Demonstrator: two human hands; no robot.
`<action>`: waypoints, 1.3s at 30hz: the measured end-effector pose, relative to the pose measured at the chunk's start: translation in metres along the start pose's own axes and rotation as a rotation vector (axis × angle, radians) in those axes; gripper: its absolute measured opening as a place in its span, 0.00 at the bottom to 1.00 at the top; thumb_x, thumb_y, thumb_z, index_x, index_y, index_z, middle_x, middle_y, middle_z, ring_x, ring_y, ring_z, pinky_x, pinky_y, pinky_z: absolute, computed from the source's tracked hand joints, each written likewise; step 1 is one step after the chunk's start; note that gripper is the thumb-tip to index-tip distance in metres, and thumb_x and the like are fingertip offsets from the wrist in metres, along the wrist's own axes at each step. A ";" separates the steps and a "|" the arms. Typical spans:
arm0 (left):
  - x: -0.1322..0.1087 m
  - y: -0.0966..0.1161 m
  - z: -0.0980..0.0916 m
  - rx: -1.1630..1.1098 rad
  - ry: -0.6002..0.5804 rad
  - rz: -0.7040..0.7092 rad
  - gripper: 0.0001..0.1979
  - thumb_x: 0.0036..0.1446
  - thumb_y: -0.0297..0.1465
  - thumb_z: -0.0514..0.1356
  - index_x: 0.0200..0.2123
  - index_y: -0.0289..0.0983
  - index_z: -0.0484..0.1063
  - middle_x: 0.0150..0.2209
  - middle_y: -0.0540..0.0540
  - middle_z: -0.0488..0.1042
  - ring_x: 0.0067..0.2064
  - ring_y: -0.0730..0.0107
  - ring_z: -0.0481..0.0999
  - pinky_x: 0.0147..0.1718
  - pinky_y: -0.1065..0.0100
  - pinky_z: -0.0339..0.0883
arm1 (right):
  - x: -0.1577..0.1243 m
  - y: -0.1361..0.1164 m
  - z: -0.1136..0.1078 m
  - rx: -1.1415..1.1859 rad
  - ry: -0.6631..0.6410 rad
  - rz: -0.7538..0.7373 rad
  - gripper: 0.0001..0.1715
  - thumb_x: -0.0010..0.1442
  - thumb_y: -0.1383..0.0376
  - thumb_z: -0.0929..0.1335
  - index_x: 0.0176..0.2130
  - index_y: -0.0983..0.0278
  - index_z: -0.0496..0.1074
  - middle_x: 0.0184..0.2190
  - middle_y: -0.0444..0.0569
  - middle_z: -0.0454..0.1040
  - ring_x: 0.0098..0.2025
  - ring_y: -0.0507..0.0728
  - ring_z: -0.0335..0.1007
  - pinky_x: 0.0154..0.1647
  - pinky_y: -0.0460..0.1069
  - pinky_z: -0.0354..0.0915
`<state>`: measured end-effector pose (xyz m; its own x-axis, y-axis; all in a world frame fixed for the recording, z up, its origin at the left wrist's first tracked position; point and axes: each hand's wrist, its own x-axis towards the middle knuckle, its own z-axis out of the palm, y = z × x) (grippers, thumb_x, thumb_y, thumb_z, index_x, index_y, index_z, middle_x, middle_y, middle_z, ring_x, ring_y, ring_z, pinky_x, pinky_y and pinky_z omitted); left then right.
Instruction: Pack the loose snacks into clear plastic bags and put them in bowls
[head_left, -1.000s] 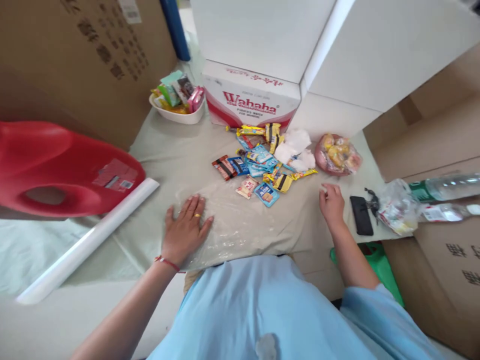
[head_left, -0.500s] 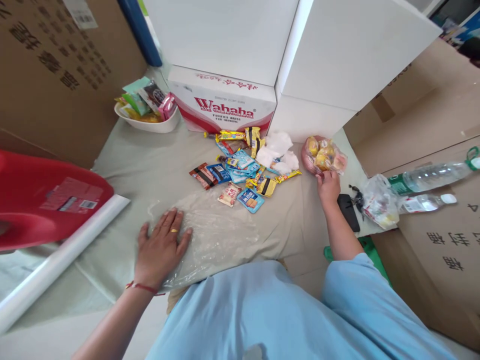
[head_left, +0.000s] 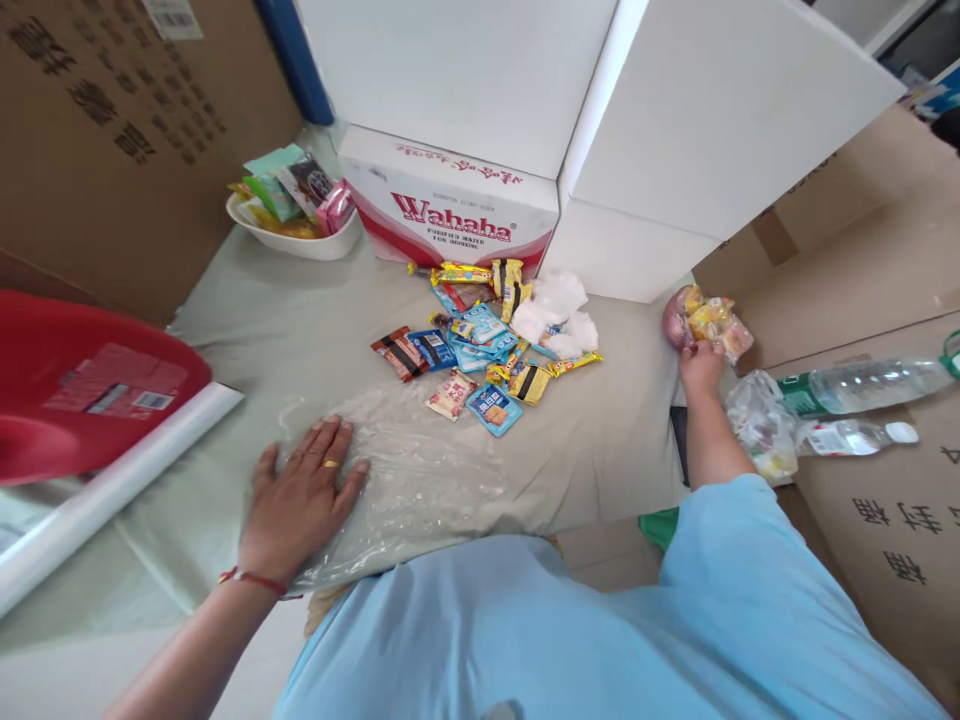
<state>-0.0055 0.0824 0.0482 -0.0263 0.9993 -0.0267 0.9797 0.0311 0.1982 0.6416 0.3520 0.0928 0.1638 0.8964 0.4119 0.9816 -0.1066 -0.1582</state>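
My left hand (head_left: pixel 302 492) lies flat with fingers spread on a clear plastic sheet or bag (head_left: pixel 420 470) at the near edge of the cloth-covered table. Over at the right, my right hand (head_left: pixel 703 372) has its fingers closed on the near side of a bundle of snacks (head_left: pixel 709 316). The bundle shows yellow wrappers and a rounded pink side; whether a bowl or a bag holds it I cannot tell. Between my hands lies a loose pile of small snack packets (head_left: pixel 480 340), blue, yellow and brown. Crumpled white tissue (head_left: pixel 556 300) touches the pile.
A white Wahaha carton (head_left: pixel 450 210) stands behind the pile, beside a white basket of packets (head_left: pixel 330 245). A red jug (head_left: pixel 90 390) and a white roll (head_left: pixel 120 490) flank the left. Plastic bottles (head_left: pixel 877 385), a clear bag (head_left: pixel 763 420) and a dark phone-like object (head_left: pixel 679 440) are at right.
My right hand has moved the snack bundle rightward, away from the pile to the table's right edge. My left hand stays flat on the plastic. The view has shifted slightly.
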 end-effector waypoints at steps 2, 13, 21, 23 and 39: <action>0.000 0.000 0.000 -0.004 0.006 0.000 0.38 0.71 0.48 0.39 0.75 0.34 0.55 0.74 0.34 0.59 0.74 0.46 0.60 0.73 0.39 0.37 | 0.018 -0.006 0.003 0.019 0.013 0.061 0.11 0.64 0.65 0.65 0.41 0.69 0.75 0.45 0.65 0.68 0.46 0.63 0.60 0.51 0.60 0.60; 0.000 0.003 -0.001 -0.008 0.014 -0.009 0.37 0.71 0.47 0.40 0.74 0.35 0.58 0.75 0.35 0.59 0.74 0.47 0.60 0.73 0.40 0.38 | -0.028 -0.151 0.007 0.360 -0.205 -0.306 0.17 0.69 0.63 0.63 0.50 0.63 0.78 0.48 0.57 0.78 0.49 0.61 0.73 0.54 0.56 0.69; -0.006 0.006 0.002 -0.015 0.032 0.004 0.35 0.72 0.45 0.41 0.75 0.37 0.55 0.75 0.36 0.58 0.74 0.48 0.60 0.73 0.39 0.37 | -0.120 -0.206 -0.002 0.307 -0.717 -0.801 0.37 0.64 0.65 0.70 0.70 0.63 0.66 0.58 0.62 0.74 0.60 0.68 0.68 0.63 0.64 0.65; -0.011 0.011 0.003 -0.037 0.037 -0.002 0.34 0.72 0.45 0.42 0.75 0.37 0.55 0.75 0.36 0.58 0.75 0.47 0.60 0.73 0.38 0.37 | -0.128 -0.191 -0.008 0.241 -0.732 -0.724 0.36 0.65 0.63 0.70 0.70 0.64 0.67 0.49 0.60 0.77 0.54 0.69 0.70 0.58 0.63 0.68; -0.053 0.002 0.009 -0.129 0.023 0.097 0.34 0.74 0.47 0.46 0.77 0.43 0.49 0.76 0.39 0.54 0.76 0.51 0.57 0.74 0.38 0.27 | -0.122 -0.217 -0.002 0.122 -0.711 -0.524 0.33 0.57 0.64 0.74 0.61 0.63 0.73 0.55 0.62 0.76 0.53 0.68 0.75 0.54 0.60 0.72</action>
<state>0.0002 0.0296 0.0409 0.0607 0.9979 0.0211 0.9443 -0.0643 0.3226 0.4089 0.2654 0.0789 -0.4424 0.8766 -0.1892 0.8895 0.4021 -0.2170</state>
